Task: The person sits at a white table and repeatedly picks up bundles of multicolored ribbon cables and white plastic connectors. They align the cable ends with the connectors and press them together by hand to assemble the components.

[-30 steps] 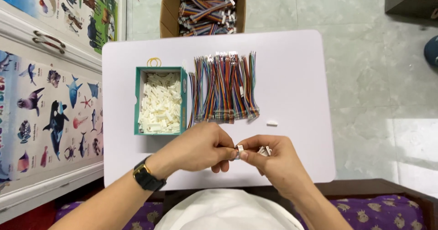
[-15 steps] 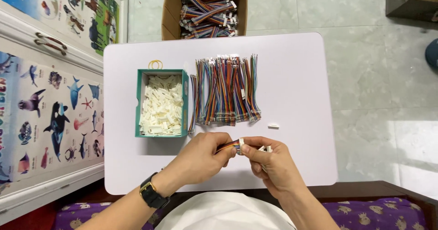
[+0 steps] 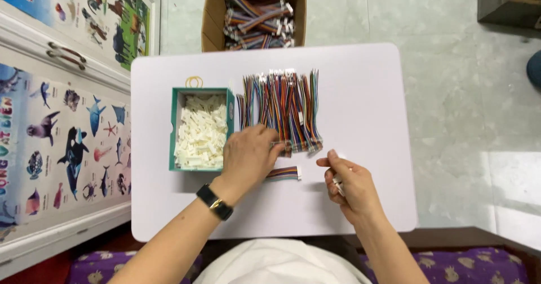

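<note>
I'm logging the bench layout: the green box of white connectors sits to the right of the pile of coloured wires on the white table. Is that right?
Not quite. In the head view the green box of white connectors sits to the left of the pile of coloured wires, not the right. Both are on the white table.

The left hand (image 3: 248, 155) covers the near left ends of the multicoloured wire bundle (image 3: 284, 109), so whether its fingers (image 3: 274, 149) grip a wire cannot be told. A small white piece shows inside the right hand (image 3: 349, 183), mostly hidden by the curled fingers (image 3: 333, 160); its shape is too small to tell. The cardboard box (image 3: 213, 19) at the far side is cut off by the top edge. The worktop (image 3: 366, 92) has its near edge partly hidden behind the arms.
</note>
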